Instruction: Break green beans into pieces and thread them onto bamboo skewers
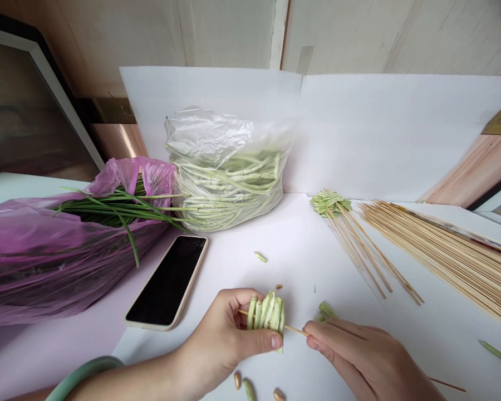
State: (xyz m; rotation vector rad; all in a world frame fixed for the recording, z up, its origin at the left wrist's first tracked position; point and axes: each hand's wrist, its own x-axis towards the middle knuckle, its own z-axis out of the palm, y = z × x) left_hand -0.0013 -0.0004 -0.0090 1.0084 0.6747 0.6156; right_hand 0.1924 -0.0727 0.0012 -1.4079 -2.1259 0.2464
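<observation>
Your left hand [221,348] clasps short green bean pieces [268,313], which may split if your right hand [367,356], seemingly pinching the thin wooden skewer [295,331], twists.

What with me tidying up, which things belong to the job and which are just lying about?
Likely in the job:
bean pieces in the left hand
their stick in the right hand
loaded sticks
bare sticks
bag of beans

Seemingly lying about:
phone
purple bag of greens
loose seeds

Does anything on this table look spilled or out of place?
A little: brown seeds lie scattered around the left hand, loose rather than gathered. A stray green piece lies alone beyond it, and green stalks stick out of the pink bag.
</observation>
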